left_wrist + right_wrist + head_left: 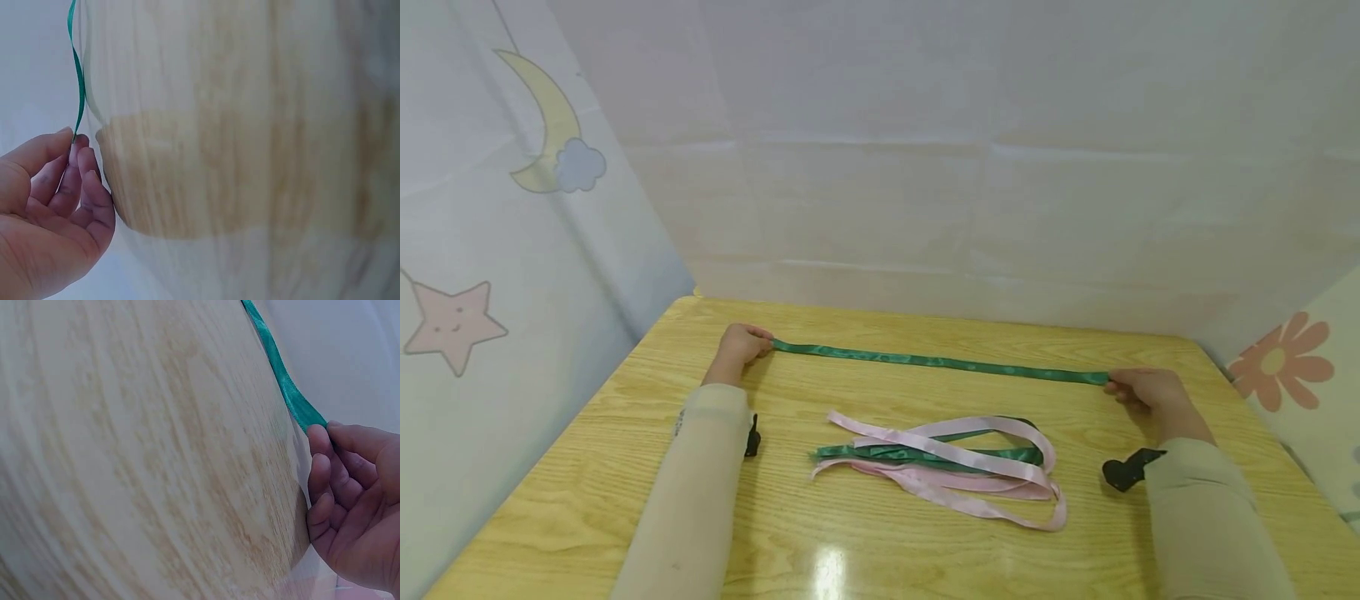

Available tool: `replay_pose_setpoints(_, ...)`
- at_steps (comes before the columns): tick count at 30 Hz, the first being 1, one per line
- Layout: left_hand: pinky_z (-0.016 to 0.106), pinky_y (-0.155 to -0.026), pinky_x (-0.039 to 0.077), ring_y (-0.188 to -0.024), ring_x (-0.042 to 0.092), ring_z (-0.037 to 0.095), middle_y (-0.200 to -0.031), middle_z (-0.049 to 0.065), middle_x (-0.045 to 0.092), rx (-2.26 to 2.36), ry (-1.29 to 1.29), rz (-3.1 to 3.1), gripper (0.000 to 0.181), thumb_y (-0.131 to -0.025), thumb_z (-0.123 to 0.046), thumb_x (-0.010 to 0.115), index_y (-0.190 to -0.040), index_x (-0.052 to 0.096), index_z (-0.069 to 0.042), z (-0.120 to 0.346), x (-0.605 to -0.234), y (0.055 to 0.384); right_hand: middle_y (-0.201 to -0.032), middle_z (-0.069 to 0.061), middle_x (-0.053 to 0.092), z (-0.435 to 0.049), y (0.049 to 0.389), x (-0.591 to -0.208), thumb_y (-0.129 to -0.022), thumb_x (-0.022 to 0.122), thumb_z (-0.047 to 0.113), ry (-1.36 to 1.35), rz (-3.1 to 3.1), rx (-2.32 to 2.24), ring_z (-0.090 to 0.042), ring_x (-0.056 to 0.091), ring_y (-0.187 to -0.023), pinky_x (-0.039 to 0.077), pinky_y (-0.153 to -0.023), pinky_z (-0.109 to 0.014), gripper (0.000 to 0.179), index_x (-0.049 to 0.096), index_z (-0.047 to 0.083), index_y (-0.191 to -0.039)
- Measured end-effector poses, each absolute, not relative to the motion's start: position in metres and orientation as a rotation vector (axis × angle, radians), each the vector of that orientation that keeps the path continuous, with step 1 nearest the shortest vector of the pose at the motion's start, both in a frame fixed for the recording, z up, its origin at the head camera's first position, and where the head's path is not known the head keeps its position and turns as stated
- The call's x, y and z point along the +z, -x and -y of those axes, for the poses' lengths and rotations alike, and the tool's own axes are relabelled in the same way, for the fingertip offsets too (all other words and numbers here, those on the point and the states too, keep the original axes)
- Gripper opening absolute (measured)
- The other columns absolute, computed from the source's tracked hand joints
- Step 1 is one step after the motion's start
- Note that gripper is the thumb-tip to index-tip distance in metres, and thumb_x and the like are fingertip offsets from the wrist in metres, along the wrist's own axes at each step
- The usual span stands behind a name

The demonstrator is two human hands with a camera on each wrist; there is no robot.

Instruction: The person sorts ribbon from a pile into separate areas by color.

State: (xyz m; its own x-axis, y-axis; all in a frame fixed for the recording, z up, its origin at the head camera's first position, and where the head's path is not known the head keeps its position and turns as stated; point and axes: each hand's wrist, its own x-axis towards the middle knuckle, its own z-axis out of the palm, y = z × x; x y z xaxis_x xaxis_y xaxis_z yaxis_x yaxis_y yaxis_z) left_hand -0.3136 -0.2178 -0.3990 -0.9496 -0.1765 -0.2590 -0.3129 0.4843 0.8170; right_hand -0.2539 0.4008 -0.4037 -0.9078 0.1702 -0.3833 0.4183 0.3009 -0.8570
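A green satin ribbon (pixel 940 362) stretches nearly straight across the far part of the table. My left hand (pixel 744 343) pinches its left end between thumb and fingertips. At the other end, my right hand (pixel 1150 390) pinches the ribbon the same way. In the left wrist view the ribbon (pixel 79 81) rises as a thin strip from the fingertips. The right wrist view shows its flat shiny face (pixel 284 381) running up from the thumb. Nearer the body lies a loose bundle of pink ribbons (pixel 955 454) and green ribbons (pixel 880 452), looped at the right side.
The wood-grain table (pixel 820 558) ends at a pale cloth backdrop (pixel 880 208) behind and at both sides. Black wrist cameras (pixel 1126 472) stick out inward from both sleeves, low over the table.
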Motion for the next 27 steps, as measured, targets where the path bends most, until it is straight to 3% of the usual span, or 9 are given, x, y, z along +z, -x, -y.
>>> replay_pose_setpoints(2,0.023,-0.052,0.041,-0.057,0.048,0.009,-0.080,0.006,0.061,1.459,0.427,-2.582,0.024,-0.090,-0.008,0.059,-0.111,0.063,0.003,0.218,-0.399,0.314,-0.069,0.007,0.066,-0.400,0.254,-0.404,-0.096,0.052,0.025,-0.542,-2.384,-1.605,-0.007,0.057,-0.063,0.044,-0.060,-0.025,0.022,0.065,0.009,-0.099)
replay_pose_setpoints(8,0.024,-0.053,0.042,-0.060,0.050,0.011,-0.082,0.007,0.062,1.454,0.425,-2.576,0.026,-0.090,-0.007,0.059,-0.113,0.062,0.004,0.217,-0.396,0.312,-0.070,0.007,0.066,-0.398,0.255,-0.405,-0.096,0.050,0.026,-0.539,-2.401,-1.585,-0.009,0.057,-0.063,0.045,-0.059,-0.025,0.035,0.055,-0.002,-0.117)
replay_pose_setpoints(16,0.026,-0.060,0.045,-0.075,0.057,0.016,-0.096,0.013,0.065,1.404,0.444,-2.576,0.027,-0.092,-0.013,0.059,-0.114,0.063,0.002,0.219,-0.397,0.312,-0.071,0.005,0.067,-0.402,0.260,-0.411,-0.094,0.054,0.024,-0.562,-2.344,-1.684,-0.009,0.059,-0.063,0.047,-0.057,-0.024,0.015,0.062,0.011,-0.096)
replay_pose_setpoints(20,0.028,-0.062,0.047,-0.077,0.060,0.018,-0.100,0.016,0.066,1.392,0.446,-2.591,0.025,-0.090,-0.013,0.062,-0.110,0.065,0.001,0.222,-0.396,0.312,-0.072,0.008,0.067,-0.405,0.263,-0.414,-0.094,0.053,0.028,-0.528,-2.400,-1.623,-0.008,0.059,-0.064,0.046,-0.059,-0.025,0.023,0.060,0.009,-0.105)
replay_pose_setpoints(25,0.027,-0.058,0.046,-0.071,0.058,0.017,-0.089,0.012,0.067,1.385,0.433,-2.588,0.023,-0.088,-0.014,0.064,-0.106,0.067,0.000,0.226,-0.397,0.314,-0.072,0.009,0.067,-0.402,0.262,-0.414,-0.096,0.051,0.028,-0.500,-2.423,-1.610,-0.007,0.060,-0.064,0.046,-0.060,-0.024,0.039,0.052,-0.001,-0.122)
replay_pose_setpoints(27,0.026,-0.056,0.045,-0.068,0.057,0.016,-0.084,0.010,0.066,1.382,0.430,-2.589,0.024,-0.089,-0.014,0.064,-0.107,0.066,0.001,0.227,-0.399,0.315,-0.072,0.008,0.067,-0.400,0.261,-0.412,-0.096,0.051,0.027,-0.502,-2.401,-1.639,-0.007,0.060,-0.064,0.047,-0.061,-0.024,0.038,0.052,-0.001,-0.122)
